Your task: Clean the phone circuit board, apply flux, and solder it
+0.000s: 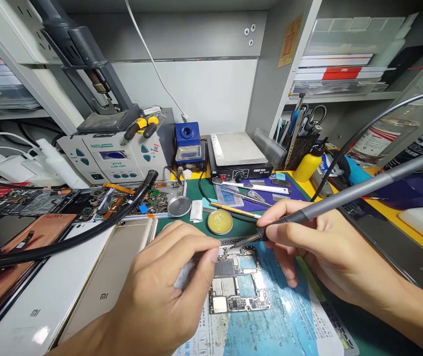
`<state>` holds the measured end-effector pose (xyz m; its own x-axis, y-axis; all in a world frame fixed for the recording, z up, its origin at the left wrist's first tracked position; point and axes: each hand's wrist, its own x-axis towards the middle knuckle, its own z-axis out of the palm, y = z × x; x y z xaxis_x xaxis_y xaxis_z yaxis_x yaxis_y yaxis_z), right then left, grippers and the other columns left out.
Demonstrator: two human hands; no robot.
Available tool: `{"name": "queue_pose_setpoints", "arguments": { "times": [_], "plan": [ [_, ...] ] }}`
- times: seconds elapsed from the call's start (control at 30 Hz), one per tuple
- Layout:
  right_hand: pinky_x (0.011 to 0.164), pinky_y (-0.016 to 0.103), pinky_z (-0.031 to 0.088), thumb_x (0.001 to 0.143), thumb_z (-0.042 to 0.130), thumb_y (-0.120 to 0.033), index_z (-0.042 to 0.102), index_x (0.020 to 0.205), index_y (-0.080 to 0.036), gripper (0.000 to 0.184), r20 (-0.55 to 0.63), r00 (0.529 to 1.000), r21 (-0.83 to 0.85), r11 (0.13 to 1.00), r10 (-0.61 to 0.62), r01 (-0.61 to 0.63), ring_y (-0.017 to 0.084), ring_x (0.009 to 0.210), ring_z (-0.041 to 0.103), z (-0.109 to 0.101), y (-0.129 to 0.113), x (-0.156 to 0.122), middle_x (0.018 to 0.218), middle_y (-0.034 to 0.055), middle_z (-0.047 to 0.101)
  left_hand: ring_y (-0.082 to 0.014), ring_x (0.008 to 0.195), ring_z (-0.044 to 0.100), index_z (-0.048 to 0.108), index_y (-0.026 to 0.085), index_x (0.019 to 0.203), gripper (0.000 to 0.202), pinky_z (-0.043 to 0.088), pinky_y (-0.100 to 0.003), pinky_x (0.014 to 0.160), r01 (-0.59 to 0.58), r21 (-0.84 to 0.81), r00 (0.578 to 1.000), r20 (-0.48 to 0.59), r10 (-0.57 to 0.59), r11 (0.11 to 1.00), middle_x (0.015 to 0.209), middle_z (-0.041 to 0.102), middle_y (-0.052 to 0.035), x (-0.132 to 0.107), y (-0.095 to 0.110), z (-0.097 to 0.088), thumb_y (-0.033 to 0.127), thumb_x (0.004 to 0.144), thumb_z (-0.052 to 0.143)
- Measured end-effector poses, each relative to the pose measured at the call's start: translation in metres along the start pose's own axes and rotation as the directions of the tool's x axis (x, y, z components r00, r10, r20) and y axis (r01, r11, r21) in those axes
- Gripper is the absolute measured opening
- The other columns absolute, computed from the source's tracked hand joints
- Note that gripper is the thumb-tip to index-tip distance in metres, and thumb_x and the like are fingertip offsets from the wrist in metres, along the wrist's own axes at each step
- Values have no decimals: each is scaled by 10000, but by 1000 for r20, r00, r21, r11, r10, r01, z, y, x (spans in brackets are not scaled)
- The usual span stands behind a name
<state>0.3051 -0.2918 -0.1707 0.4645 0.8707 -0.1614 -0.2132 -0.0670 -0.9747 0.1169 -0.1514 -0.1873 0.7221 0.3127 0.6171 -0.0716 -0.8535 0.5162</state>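
A phone circuit board (228, 286) lies on a blue and white work sheet (289, 316) in front of me. My right hand (308, 237) grips a soldering iron (330, 200) like a pen. Its metal tip points left and reaches the board's top edge. At that same edge, my left hand (170, 277) has thumb and forefinger pinched together. Whatever sits in that pinch is too small to make out. Just behind the board stands an open round tin of yellow paste (220, 222). Its silvery lid (179, 206) lies to the left, beside a folded white pad (196, 211).
Several phones (111, 267) lie on the left, crossed by a thick black hose (66, 249). A hot-air station (118, 155), a blue iron stand (188, 143) and a heating plate (239, 151) line the back. On the right are a yellow bottle (308, 164) and a tool holder (300, 141).
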Motion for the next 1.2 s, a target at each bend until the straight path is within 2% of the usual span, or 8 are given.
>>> {"name": "queue_pose_setpoints", "arguments": {
  "times": [0.7, 1.2],
  "plan": [
    [347, 223, 474, 755, 843, -321, 739, 829, -222, 161, -16, 1000, -9, 1000, 2, -2, 151, 362, 568, -3, 2, -1, 525, -42, 580, -123, 831, 620, 698, 180, 957, 166, 499, -273, 770, 10, -8, 1000, 8, -10, 1000, 861, 695, -6, -1, -2, 1, 40, 949, 609],
    [377, 228, 474, 803, 792, -268, 701, 859, -203, 125, -13, 1000, -8, 1000, 18, -18, 136, 379, 561, -1, -2, -2, 536, -40, 591, -126, 843, 625, 688, 187, 972, 184, 503, -274, 781, 13, -21, 1000, 19, -13, 1000, 874, 694, -7, -3, -1, 1, 28, 949, 598]
  ]
}}
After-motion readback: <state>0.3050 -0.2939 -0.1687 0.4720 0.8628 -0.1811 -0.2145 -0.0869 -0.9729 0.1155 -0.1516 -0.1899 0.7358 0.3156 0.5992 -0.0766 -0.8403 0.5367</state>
